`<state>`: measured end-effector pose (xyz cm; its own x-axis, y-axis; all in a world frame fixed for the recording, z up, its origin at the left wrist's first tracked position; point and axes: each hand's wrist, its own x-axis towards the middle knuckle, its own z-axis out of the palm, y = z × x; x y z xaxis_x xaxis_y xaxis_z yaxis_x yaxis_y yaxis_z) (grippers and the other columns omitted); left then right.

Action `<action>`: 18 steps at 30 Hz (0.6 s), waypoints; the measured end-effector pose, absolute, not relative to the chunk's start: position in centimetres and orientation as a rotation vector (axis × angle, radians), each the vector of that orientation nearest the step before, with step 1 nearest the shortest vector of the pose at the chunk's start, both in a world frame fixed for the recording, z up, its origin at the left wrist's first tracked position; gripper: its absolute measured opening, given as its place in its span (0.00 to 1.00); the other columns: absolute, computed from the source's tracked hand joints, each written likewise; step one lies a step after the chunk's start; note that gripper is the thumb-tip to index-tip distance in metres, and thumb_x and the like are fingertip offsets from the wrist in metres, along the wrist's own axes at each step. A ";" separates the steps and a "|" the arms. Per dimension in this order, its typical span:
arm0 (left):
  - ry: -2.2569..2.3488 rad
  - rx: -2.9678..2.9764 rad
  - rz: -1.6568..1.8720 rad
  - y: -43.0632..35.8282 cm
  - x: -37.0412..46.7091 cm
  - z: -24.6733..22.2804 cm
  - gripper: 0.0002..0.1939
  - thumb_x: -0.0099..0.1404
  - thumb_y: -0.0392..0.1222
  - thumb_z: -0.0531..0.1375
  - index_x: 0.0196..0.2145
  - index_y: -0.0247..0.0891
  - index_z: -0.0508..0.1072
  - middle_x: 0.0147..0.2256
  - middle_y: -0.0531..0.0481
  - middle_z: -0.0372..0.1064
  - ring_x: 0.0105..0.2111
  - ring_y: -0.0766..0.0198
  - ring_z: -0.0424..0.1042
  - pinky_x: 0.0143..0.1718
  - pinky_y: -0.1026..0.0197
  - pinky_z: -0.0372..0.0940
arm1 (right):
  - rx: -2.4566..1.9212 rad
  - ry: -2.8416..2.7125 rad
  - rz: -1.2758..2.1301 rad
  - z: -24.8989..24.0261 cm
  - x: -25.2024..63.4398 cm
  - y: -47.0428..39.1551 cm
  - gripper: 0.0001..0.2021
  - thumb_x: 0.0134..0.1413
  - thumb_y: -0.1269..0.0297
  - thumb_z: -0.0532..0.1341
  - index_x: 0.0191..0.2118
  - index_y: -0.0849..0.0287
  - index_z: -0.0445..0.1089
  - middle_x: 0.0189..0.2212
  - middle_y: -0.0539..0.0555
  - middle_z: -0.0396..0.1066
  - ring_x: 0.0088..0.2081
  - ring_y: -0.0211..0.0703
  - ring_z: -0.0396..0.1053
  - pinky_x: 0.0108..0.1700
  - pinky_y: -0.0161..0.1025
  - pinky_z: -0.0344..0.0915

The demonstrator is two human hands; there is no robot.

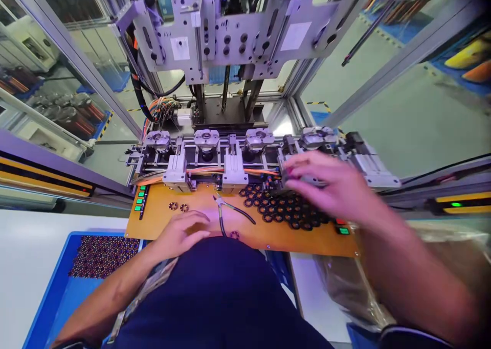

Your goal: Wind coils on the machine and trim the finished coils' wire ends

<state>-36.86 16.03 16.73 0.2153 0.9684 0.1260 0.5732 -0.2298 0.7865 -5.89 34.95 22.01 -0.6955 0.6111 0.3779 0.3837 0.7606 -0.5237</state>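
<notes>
My left hand (pixel 184 232) hovers at the front edge of the orange panel (pixel 149 226), fingers apart, holding nothing. Two small ring parts (pixel 178 206) lie just beyond it. Beside it, cutting pliers (pixel 226 206) with dark handles rest with their jaws pointing away, and another ring (pixel 235 235) lies by one handle. My right hand (pixel 322 178) is raised over the right side of the machine, near a clamp fixture (pixel 317 137); motion blurs its fingers, and whether they hold anything is unclear. Below it spreads a cluster of black rings (pixel 282 210).
A row of clamp fixtures (pixel 207 140) crosses the machine behind the panel, under a large metal plate assembly (pixel 230 37). A blue tray (pixel 57 282) with many small parts stands at left. Plastic bagging (pixel 345 282) lies at right. Yellow-black light bars (pixel 42 174) flank the machine.
</notes>
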 end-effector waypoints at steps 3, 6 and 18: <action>1.425 1.800 0.768 15.4 -36.6 12.8 0.08 0.65 0.42 0.62 0.40 0.35 0.76 0.39 0.42 0.78 0.40 0.59 0.77 0.44 0.57 0.70 | -0.687 -2.405 0.640 18.6 -8.6 29.4 0.07 0.64 0.64 0.58 0.37 0.59 0.72 0.41 0.56 0.71 0.42 0.41 0.71 0.45 0.39 0.70; 1.355 1.768 0.728 15.9 -35.9 10.9 0.09 0.65 0.43 0.62 0.38 0.35 0.77 0.37 0.43 0.79 0.38 0.61 0.77 0.42 0.61 0.69 | -0.674 -2.417 0.690 15.0 -11.2 26.9 0.06 0.64 0.68 0.58 0.38 0.60 0.72 0.40 0.58 0.70 0.42 0.42 0.71 0.44 0.39 0.70; 1.590 1.515 0.803 8.8 -38.5 9.6 0.10 0.65 0.44 0.62 0.33 0.33 0.77 0.34 0.44 0.79 0.35 0.62 0.76 0.39 0.62 0.68 | -0.602 -2.582 0.621 8.5 -21.2 23.8 0.08 0.63 0.69 0.59 0.45 0.64 0.71 0.49 0.60 0.69 0.51 0.49 0.67 0.54 0.50 0.67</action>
<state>-38.47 8.78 9.63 0.0168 0.9935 -0.1125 0.4990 0.0891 0.8620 -21.16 23.84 8.45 -0.8204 0.4935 0.2887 0.3081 0.8070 -0.5038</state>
